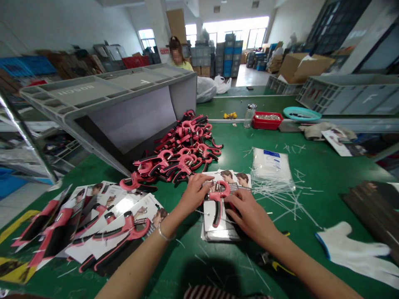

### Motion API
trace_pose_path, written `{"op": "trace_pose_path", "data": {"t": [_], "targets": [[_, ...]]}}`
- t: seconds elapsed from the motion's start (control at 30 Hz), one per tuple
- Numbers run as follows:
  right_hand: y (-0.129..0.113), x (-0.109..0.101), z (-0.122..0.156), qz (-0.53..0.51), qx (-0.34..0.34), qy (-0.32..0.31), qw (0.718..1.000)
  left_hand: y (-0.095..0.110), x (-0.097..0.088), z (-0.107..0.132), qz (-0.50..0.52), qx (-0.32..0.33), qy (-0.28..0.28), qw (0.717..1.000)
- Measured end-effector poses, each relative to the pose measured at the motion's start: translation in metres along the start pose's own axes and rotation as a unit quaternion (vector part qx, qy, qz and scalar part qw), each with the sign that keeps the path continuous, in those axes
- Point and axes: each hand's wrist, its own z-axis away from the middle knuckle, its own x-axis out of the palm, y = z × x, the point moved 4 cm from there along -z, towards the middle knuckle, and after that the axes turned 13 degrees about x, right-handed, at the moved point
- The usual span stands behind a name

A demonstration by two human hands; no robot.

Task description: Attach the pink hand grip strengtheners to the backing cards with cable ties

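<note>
A pink-and-black hand grip strengthener with a metal spring lies on the top card of a stack of printed backing cards in front of me. My left hand is closed at its left side, fingers bent over the pink top end. My right hand holds it from the right, with thumb and fingers pressed at the handle. A thin white cable tie sticks out left of the card. Fingertips of both hands are partly hidden.
A heap of grip strengtheners spills from a tipped grey crate. Carded ones lie at left. To the right are a bag of cable ties, loose ties, pliers, a white glove and a red tray. A person is behind.
</note>
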Motion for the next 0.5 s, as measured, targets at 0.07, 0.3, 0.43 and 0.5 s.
{"op": "trace_pose_path", "data": {"t": [0.07,0.3,0.43,0.5], "targets": [[-0.001,0.005,-0.008,-0.023,-0.01,-0.008,1.0,0.004,0.006,-0.012,0.006,0.013,-0.007,1.0],[0.012,0.016,-0.033,-0.132,0.014,0.006,0.991,0.01,0.02,-0.011,0.061,0.023,-0.018,0.998],[0.021,0.018,-0.041,-0.193,0.036,0.043,0.98,0.009,0.022,-0.005,0.033,0.047,-0.008,0.998],[0.024,0.018,-0.042,-0.208,0.037,0.056,0.976,0.01,0.023,-0.004,0.044,0.057,-0.002,0.997]]}}
